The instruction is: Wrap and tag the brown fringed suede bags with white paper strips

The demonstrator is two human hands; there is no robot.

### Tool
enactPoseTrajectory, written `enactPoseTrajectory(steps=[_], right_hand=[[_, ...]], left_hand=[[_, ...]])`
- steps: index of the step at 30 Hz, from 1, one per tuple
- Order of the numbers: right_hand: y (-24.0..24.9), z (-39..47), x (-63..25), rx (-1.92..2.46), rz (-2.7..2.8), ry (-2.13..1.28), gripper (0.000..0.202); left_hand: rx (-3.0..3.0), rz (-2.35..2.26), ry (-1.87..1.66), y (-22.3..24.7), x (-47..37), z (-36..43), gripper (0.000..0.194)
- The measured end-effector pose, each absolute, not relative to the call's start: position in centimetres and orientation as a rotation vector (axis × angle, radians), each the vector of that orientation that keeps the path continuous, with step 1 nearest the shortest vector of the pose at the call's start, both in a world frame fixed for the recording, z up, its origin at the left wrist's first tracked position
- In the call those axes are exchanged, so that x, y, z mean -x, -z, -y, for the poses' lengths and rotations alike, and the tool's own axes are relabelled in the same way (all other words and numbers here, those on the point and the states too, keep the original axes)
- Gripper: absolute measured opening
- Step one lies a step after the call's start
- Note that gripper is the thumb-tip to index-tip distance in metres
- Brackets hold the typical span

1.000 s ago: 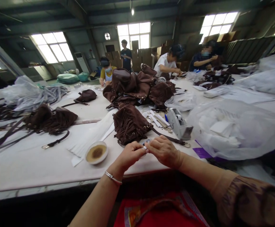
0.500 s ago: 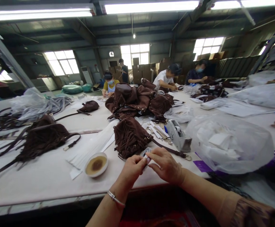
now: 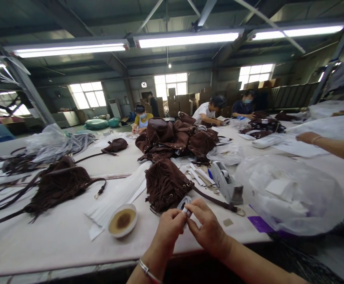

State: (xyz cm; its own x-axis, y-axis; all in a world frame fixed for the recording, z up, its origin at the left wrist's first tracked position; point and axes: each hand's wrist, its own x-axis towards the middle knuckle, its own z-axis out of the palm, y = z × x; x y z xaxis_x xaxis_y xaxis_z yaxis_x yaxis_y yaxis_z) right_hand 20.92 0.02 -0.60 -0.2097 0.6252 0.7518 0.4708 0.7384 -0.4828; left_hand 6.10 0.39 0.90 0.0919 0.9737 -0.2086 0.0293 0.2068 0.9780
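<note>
My left hand (image 3: 169,228) and my right hand (image 3: 207,225) meet near the table's front edge, both with fingers pinched on a small pale wrapped piece (image 3: 186,208). Its exact shape is partly hidden by the fingers. Just beyond them lies a brown fringed bag (image 3: 164,183), its strap (image 3: 213,196) running right to a metal clasp. To the left of my hands stands a white bowl (image 3: 122,221) with brownish contents. A small tan square (image 3: 228,222) lies right of my right hand.
A pile of brown bags (image 3: 177,136) fills the middle. A grey tape dispenser (image 3: 225,183) and a bulging plastic bag (image 3: 292,195) stand to the right. Another fringed bag (image 3: 61,183) lies left. Another person's arm (image 3: 331,146) reaches in from the right; people sit across the table.
The view has tilted upward, so the table appears lower. Another person's arm has come further in from the right. The tan square now shows beside my right hand. Both hands keep their grip.
</note>
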Motion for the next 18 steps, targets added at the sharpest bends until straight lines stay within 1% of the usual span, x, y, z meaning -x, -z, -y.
enactPoseTrajectory(steps=[3,7,12,14,16,18], right_hand=[[0.5,0.2,-20.8,0.846,1.835,-0.194,0.033],[0.4,0.3,-21.2,0.869,1.861,-0.195,0.028],[0.1,0.1,-22.1,0.837,1.838,-0.286,0.034],[0.2,0.1,-22.7,0.823,1.782,-0.363,0.035],[0.6,0.1,-23.5,0.891,1.684,-0.447,0.026],[1.1,0.0,-24.2,1.045,1.559,-0.630,0.016]], left_hand=[[-1.078,-1.230,-0.983,-1.1,-6.3,-0.3,0.040],[-1.078,-1.204,-0.950,-0.8,-6.4,-0.3,0.048],[-1.148,-1.175,-0.907,0.0,-6.1,-1.4,0.058],[-1.311,-1.257,-0.902,-0.1,-5.9,-1.7,0.056],[-1.535,-1.378,-0.927,-0.4,-6.0,-1.5,0.049],[-1.727,-1.479,-0.969,-0.7,-6.3,-1.0,0.041]])
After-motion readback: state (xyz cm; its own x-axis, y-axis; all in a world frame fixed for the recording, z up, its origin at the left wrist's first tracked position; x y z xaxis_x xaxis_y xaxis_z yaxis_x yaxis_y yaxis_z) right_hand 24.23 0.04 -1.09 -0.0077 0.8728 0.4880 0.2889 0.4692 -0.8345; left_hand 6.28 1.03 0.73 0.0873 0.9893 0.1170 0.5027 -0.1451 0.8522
